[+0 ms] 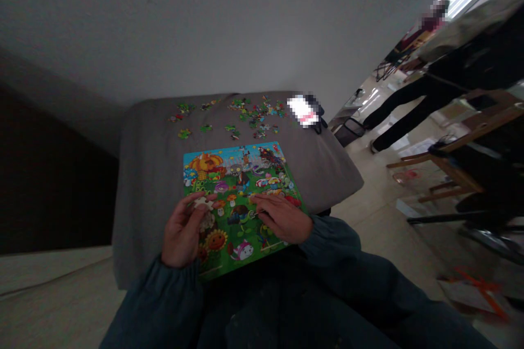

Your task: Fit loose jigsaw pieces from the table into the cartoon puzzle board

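A colourful jigsaw puzzle board (229, 233), printed with cartoon plants and zombies on green with a blue strip at the top, lies close to my body. At its left side my left hand (182, 233) pinches a pale puzzle piece (203, 203) between thumb and fingers, plain side up. My right hand (284, 218) rests over the board's right half, fingers stretched out and fingertips touching the picture near the middle. No piece shows in it. Several loose puzzle pieces (262, 112) lie scattered beyond the board's far edge.
A grey cloth-covered surface (151, 174) bears everything, with a wall (204, 27) behind it. At its far right corner sits a bright, blurred-out object (303, 110) beside something dark. On the right, a standing person (426, 92) and wooden furniture (450, 172) appear.
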A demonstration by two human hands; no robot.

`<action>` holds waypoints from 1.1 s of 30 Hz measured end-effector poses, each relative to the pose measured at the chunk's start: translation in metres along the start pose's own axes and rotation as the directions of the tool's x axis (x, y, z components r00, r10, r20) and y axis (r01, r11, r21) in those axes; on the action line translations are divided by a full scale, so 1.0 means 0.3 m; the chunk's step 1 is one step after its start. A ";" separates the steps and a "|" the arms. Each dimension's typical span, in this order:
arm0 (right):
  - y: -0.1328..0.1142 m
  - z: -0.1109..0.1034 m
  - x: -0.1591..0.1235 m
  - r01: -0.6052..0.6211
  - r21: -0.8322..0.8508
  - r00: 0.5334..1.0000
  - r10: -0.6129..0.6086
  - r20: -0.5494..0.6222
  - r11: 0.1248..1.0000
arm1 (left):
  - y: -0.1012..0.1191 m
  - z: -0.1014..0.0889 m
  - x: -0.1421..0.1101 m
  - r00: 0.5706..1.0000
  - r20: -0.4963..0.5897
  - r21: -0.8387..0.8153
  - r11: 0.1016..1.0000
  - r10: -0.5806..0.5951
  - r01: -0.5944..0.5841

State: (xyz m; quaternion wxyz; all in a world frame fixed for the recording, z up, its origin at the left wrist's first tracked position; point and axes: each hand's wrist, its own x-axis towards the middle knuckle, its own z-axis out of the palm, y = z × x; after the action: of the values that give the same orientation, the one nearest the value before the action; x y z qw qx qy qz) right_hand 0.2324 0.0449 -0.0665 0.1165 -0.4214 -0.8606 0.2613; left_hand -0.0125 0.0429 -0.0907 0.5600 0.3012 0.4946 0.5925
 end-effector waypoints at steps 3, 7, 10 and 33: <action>-0.003 0.000 -0.001 -0.003 -0.021 1.000 0.003 0.000 1.000 | -0.005 -0.001 0.000 1.000 -0.001 0.002 1.000 0.007 -0.007; -0.008 0.003 -0.004 -0.004 -0.036 1.000 0.004 -0.016 0.999 | -0.012 -0.004 0.001 1.000 -0.003 -0.014 1.000 0.006 -0.006; -0.010 0.001 -0.004 -0.004 -0.033 1.000 0.003 -0.020 0.999 | -0.013 -0.007 0.001 1.000 -0.002 -0.004 1.000 0.008 -0.008; 0.049 -0.074 -0.116 -0.069 -0.049 0.993 0.064 -0.100 0.996 | -0.013 -0.011 0.003 1.000 0.022 0.043 0.999 0.018 -0.019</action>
State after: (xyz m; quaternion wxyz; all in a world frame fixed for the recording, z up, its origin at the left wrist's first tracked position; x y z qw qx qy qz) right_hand 0.2731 0.0329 -0.0552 0.1390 -0.4650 -0.8459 0.2212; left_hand -0.0142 0.0425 -0.0957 0.5533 0.3240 0.4985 0.5834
